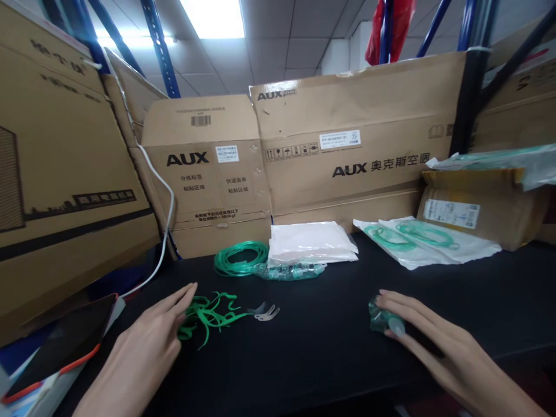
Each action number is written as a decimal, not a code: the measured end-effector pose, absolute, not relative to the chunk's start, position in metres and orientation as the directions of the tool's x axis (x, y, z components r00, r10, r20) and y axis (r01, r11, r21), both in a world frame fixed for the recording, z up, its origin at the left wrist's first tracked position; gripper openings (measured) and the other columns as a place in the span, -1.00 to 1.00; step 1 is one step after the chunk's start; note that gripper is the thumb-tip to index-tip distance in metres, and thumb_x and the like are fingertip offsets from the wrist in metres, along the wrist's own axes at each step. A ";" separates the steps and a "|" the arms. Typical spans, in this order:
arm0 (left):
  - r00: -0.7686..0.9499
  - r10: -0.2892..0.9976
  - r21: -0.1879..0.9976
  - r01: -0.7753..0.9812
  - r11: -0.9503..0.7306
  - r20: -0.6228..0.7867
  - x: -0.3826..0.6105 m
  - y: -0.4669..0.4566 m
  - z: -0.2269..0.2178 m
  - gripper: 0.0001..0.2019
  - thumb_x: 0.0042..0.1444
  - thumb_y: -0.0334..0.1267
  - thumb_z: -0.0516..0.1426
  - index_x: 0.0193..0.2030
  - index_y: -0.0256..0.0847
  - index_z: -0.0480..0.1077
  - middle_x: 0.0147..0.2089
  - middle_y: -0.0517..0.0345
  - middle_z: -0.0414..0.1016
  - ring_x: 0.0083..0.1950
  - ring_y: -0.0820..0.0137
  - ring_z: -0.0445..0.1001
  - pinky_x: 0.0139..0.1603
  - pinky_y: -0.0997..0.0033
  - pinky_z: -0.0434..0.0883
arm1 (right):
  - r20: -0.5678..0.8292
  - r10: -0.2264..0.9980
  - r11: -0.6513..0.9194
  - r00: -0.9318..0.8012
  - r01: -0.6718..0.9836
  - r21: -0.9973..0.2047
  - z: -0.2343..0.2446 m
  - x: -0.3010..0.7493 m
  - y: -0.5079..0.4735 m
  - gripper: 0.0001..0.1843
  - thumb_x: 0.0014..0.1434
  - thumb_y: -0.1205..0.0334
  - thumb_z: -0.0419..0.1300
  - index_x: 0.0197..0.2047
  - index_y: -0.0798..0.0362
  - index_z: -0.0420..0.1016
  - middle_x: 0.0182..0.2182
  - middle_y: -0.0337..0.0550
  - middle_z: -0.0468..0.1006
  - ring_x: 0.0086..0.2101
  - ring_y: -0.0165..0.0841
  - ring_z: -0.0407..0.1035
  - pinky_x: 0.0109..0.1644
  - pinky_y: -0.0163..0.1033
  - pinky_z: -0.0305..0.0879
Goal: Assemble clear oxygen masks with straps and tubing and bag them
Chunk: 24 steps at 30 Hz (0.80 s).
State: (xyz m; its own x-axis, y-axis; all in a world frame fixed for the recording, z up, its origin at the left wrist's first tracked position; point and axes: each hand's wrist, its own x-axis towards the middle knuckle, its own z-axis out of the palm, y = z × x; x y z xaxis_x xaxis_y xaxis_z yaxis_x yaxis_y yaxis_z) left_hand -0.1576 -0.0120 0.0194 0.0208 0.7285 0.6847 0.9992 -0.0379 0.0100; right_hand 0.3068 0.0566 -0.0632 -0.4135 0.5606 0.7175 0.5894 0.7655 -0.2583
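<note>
My left hand (pixel 150 341) lies flat on the black table (pixel 330 347), fingers stretched out, its fingertips touching a bunch of green elastic straps (pixel 208 315). Small metal clips (pixel 266 313) lie just right of the straps. My right hand (pixel 430 344) rests on the table at the right with fingers extended over a small clear green plastic mask part (pixel 382 318), touching it from above. Behind, a coil of green tubing (pixel 241 258) lies joined to a clear green connector piece (pixel 291 271).
A stack of white plastic bags (pixel 310 242) sits at the back centre. Bagged green tubing sets (pixel 425 238) lie at the right beside a brown carton (pixel 482 211). Large AUX cardboard boxes (pixel 347 145) wall the back and left. A phone with orange case (pixel 61 344) lies at the left.
</note>
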 end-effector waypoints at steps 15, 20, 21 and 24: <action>0.151 0.910 0.743 0.534 -0.405 0.387 0.030 0.004 -0.008 -0.87 0.27 -0.30 0.22 -0.08 -0.05 0.58 -0.26 0.27 0.70 -0.32 0.42 0.67 -0.27 0.53 0.61 | 0.631 0.496 0.868 -0.596 0.335 -0.367 -0.032 0.247 0.032 -0.34 0.30 0.59 -0.03 0.33 -0.15 0.37 0.42 0.00 0.27 0.32 -0.21 0.32 0.28 -0.19 0.40; 0.148 0.926 0.824 0.425 -0.376 0.346 0.028 0.004 -0.009 -0.94 0.22 -0.35 0.25 -0.22 -0.09 0.54 -0.31 0.29 0.63 -0.29 0.43 0.64 -0.23 0.55 0.59 | 0.667 0.638 0.749 -0.384 0.107 -0.654 -0.033 0.240 0.025 -0.41 0.35 0.49 0.10 0.32 -0.27 0.27 0.45 -0.09 0.21 0.30 -0.20 0.35 0.29 -0.11 0.41; 0.158 0.929 0.820 0.437 -0.371 0.336 0.028 0.003 -0.009 -0.94 0.23 -0.35 0.25 -0.24 -0.09 0.53 -0.31 0.30 0.62 -0.29 0.44 0.62 -0.22 0.55 0.58 | 0.644 0.686 0.693 -0.337 0.033 -0.720 -0.034 0.238 0.026 -0.38 0.37 0.46 0.13 0.36 -0.30 0.20 0.47 -0.08 0.18 0.25 -0.22 0.42 0.24 -0.13 0.47; 0.172 0.935 0.823 0.444 -0.355 0.311 0.029 0.001 -0.011 -0.93 0.24 -0.37 0.25 -0.23 -0.09 0.52 -0.29 0.30 0.61 -0.28 0.45 0.61 -0.18 0.53 0.59 | 0.543 0.779 0.561 -0.312 -0.037 -0.827 -0.035 0.233 0.029 -0.34 0.40 0.34 0.19 0.45 -0.31 0.13 0.46 -0.04 0.22 0.17 -0.20 0.51 0.15 -0.15 0.56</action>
